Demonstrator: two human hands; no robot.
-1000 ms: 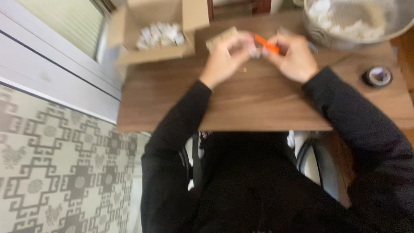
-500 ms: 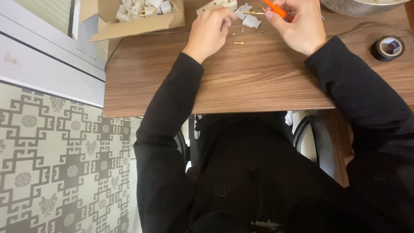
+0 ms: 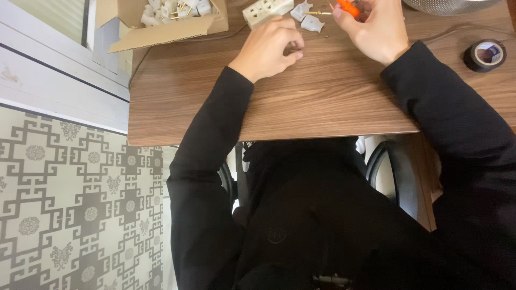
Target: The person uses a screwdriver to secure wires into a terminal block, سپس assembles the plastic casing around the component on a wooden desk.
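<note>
Two bare hands worked at the far edge of a wood-grain table (image 3: 322,102). The right hand (image 3: 376,32) was closed around a small screwdriver with an orange handle (image 3: 348,7), only a short stretch of which showed above the fingers; a thin brass-coloured piece (image 3: 318,13) lay just left of it. The left hand (image 3: 269,47) rested on the tabletop with its fingers curled in, pinching something small and dark that could not be made out. Between and just beyond the hands lay two small white plug halves (image 3: 307,17), glossy and rounded, beside a cream multi-socket block (image 3: 267,11). An open cardboard box (image 3: 161,32) at the table's left corner held more white plug parts with brass pins. A roll of black tape (image 3: 485,55) sat well apart to the right, near a metal bowl (image 3: 449,5)
</note>
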